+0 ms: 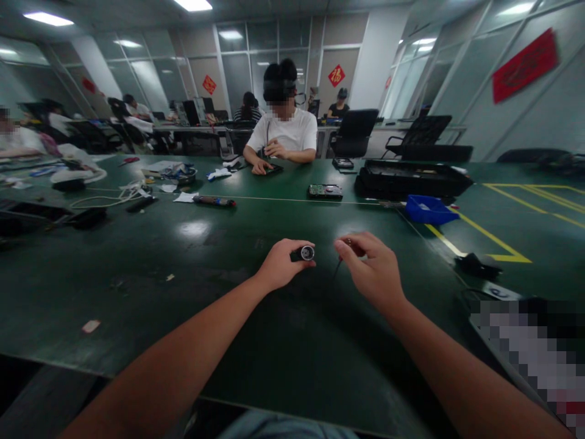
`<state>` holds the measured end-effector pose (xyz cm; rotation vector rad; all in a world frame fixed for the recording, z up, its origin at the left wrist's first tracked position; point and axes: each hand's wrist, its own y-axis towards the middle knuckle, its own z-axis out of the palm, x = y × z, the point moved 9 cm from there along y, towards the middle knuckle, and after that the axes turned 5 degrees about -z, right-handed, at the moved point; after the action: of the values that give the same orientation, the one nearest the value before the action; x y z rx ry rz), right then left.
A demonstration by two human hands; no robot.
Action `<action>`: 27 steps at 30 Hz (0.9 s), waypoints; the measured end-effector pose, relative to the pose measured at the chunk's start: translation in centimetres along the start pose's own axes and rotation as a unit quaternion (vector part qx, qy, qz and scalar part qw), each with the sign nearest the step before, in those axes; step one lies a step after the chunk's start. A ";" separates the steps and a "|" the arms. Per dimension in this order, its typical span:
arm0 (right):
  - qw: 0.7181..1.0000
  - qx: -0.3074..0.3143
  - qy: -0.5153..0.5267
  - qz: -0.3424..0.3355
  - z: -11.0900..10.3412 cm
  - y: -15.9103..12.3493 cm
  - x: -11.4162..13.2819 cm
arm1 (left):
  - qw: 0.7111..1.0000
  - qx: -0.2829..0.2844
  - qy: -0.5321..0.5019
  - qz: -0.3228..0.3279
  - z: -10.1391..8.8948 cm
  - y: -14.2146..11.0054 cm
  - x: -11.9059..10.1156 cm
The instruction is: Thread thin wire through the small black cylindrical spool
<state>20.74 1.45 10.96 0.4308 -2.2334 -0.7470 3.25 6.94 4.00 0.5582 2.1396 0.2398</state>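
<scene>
My left hand (281, 263) is closed round a small black cylinder with a silver end (303, 253), held just above the dark green table (183, 280). My right hand (371, 268) is a little to its right, fingers curled in a pinch on a small reddish object (349, 244) that I cannot make out; a thin dark wire or shaft seems to hang from it. The two hands are a short gap apart and do not touch.
A person in a white shirt (286, 131) sits across the table with hands on a dark device. A blue tray (428, 209), a black case (411, 178), a hard drive (325, 191), a screwdriver-like tool (214, 200) and cables (123, 195) lie further off. Other people sit at the back left.
</scene>
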 end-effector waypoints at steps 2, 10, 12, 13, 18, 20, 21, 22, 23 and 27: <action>0.999 -0.023 0.029 0.024 -0.4 -0.4 -0.2 | 1.000 -0.004 -0.004 -0.014 -0.1 0.0 0.3; 0.981 -0.085 0.168 0.041 -0.1 -1.4 -0.9 | 0.999 -0.014 -0.021 -0.036 -0.3 0.2 0.9; 0.987 -0.078 0.137 0.035 0.0 -1.4 -0.8 | 0.999 -0.013 -0.022 -0.036 -0.3 0.2 0.9; 0.989 -0.075 0.120 0.033 0.0 -1.4 -0.8 | 0.999 -0.012 -0.022 -0.038 -0.3 0.2 0.9; 0.996 -0.062 0.066 0.028 0.1 -1.3 -0.8 | 0.999 -0.005 -0.019 -0.043 -0.3 0.1 0.8; 0.997 -0.056 0.052 0.024 0.1 -1.2 -0.8 | 0.999 -0.005 -0.019 -0.044 -0.3 0.1 0.9; 0.997 -0.054 0.047 0.022 0.1 -1.2 -0.7 | 0.999 -0.006 -0.020 -0.045 -0.3 0.2 0.9; 0.997 -0.052 0.046 0.019 0.0 -1.2 -0.7 | 0.999 -0.006 -0.021 -0.045 -0.3 0.2 0.9; 0.998 -0.050 0.046 0.017 0.0 -1.2 -0.6 | 0.999 -0.007 -0.022 -0.046 -0.3 0.2 0.9; 0.998 -0.049 0.046 0.012 0.0 -1.2 -0.4 | 0.999 -0.009 -0.019 -0.043 -0.3 0.1 0.9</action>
<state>21.11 0.70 9.98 0.3823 -2.1041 -0.8038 2.58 7.50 3.57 0.4553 2.1171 0.1987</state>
